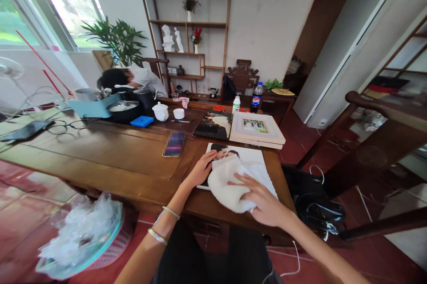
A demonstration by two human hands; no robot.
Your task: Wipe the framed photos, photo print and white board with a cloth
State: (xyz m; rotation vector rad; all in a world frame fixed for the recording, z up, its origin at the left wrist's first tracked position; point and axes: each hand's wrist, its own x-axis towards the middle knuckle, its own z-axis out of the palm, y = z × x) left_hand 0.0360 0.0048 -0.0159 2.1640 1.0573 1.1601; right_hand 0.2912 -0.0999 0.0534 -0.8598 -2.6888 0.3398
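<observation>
Right hand (263,204) lies spread, palm down, on a white cloth (227,181), fingers flat rather than curled around it; the cloth sits bunched under those fingers on the near half of a large photo print (248,155). Left hand (200,170) rests open on the print's left edge. Left of the print lies a phone (174,144); beyond the print, a framed picture (256,128) on the wooden table (116,155)

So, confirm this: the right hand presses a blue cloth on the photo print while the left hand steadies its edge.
Wrong colour: the head view shows the cloth is white, not blue. The right hand does press it on the photo print while the left hand steadies its edge.
</observation>
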